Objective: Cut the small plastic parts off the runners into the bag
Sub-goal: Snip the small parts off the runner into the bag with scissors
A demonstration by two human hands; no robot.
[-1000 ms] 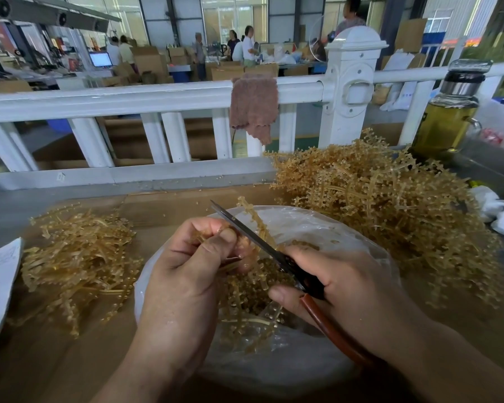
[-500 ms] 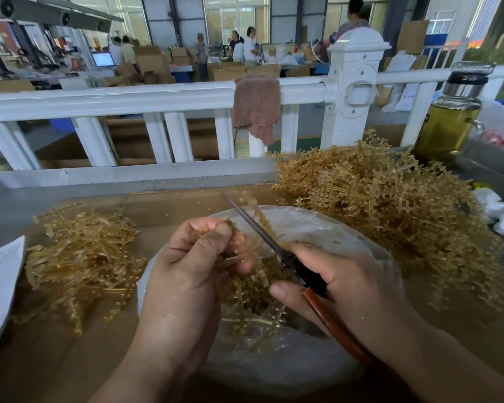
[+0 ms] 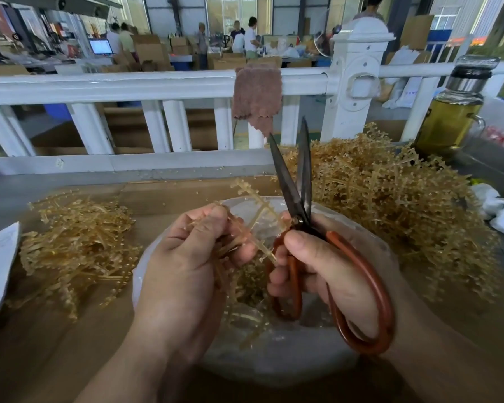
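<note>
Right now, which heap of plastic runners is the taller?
The right heap, beside the bottle of yellow liquid, rises against the white fence; the left heap lies low and flat.

We are holding an amber runner (image 3: pixel 255 203) tilted above the clear bag (image 3: pixel 288 362), scissors (image 3: pixel 290 190) pointing upward beside it, blades slightly parted.

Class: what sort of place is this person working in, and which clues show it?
Probably a factory floor: heaps of plastic runners awaiting trimming, with cardboard boxes and other workers beyond the white railing.
</note>
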